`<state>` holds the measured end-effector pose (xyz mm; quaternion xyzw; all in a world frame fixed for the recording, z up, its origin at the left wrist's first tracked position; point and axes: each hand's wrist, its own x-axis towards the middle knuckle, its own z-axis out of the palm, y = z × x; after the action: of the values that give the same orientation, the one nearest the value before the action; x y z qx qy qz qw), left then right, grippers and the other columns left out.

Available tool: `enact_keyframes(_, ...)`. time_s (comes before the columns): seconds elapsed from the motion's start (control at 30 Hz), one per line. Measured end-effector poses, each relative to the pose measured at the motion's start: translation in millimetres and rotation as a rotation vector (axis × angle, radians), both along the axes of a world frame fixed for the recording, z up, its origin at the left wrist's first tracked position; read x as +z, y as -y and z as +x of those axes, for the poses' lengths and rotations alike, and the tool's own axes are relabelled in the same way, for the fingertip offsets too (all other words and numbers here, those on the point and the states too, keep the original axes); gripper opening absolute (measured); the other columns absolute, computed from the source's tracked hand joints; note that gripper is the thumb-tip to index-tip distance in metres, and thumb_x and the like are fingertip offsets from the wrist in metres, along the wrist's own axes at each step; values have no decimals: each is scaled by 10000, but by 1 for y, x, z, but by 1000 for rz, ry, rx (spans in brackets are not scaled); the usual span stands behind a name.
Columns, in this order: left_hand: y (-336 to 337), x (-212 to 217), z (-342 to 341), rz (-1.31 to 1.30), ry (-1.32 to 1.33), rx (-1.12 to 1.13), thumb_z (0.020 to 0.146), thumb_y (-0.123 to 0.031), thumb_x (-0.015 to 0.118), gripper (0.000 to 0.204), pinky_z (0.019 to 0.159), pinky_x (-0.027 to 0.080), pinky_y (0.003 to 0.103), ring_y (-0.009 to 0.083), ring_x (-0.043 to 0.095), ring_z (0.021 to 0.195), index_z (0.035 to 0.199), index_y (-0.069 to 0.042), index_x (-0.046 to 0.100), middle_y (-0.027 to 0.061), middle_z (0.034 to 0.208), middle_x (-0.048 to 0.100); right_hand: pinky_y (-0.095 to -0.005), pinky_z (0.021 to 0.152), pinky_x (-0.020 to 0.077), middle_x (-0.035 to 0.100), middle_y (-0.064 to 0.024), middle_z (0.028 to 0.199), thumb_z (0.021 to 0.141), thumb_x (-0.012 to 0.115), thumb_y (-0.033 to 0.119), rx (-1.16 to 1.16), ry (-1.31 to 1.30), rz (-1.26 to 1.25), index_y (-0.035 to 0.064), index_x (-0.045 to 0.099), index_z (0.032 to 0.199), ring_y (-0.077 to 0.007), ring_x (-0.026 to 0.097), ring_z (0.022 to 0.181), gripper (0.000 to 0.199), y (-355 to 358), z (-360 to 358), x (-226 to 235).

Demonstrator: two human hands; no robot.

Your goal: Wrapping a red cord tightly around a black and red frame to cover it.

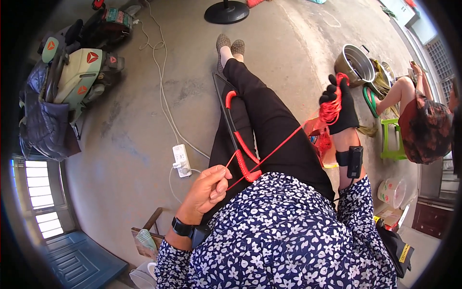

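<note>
Winding red cord (284, 142) onto the gloved right hand (338, 103), closed round a bundle of loops at two o'clock, bare left hand (210, 189) pinching the taut strand at seven; next, likely feeding slack for another wrap.

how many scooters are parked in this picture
2. One pale green scooter stands at the upper left, draped with a dark jacket; a second, darker scooter sits just behind it near the top edge. More could be hidden.
</note>
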<state>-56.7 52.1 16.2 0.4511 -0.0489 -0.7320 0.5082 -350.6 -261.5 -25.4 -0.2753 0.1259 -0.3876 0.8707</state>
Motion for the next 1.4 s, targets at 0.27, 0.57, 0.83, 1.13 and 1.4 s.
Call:
enact_keyframes(0.27, 54, 12, 9, -489, 143, 210, 987, -219, 486, 402, 865, 524, 343, 265, 491, 1245, 1335, -23, 445, 150, 1403, 436, -377, 864, 519, 651, -161, 1103, 902, 600, 190, -20, -740, -380, -6, 538, 1224, -263, 657, 948, 382, -56, 41, 26)
enact_keyframes(0.57, 63, -19, 1, -116, 567, -309, 939, -71, 542, 442, 572, 552, 240, 174, 664, 799, 1345, 27, 397, 171, 1221, 562, -411, 718, 511, 663, -144, 853, 739, 696, 352, 553, -1338, -1573, 99, 700, 889, -314, 661, 817, 294, -113, 106, 42)
enact_keyframes(0.83, 55, -12, 7, -120, 185, -21, 935, -177, 611, 574, 544, 563, 238, 241, 678, 875, 1394, 2, 316, 175, 1219, 555, -314, 780, 508, 656, -120, 951, 755, 700, 86, 524, -877, -650, 24, 573, 1125, -194, 636, 874, 396, -120, 123, -2)
enact_keyframes(1.13, 52, -6, 32, -161, 612, 193, 944, -286, 612, 272, 492, 450, 181, 76, 598, 750, 1073, -46, 620, 26, 884, 649, -271, 857, 491, 638, -109, 1056, 787, 664, 41, 371, -920, -472, -22, 519, 1195, -163, 610, 991, 438, -112, 121, 49)
enact_keyframes(1.4, 0, 132, 88, -812, 93, 617, 957, -200, 579, 258, 663, 370, 282, 99, 418, 594, 764, -120, 429, 3, 717, 485, -333, 880, 499, 630, -192, 1105, 816, 691, 177, -124, -839, -1356, -11, 550, 1184, -300, 621, 1037, 437, -106, 156, 61)
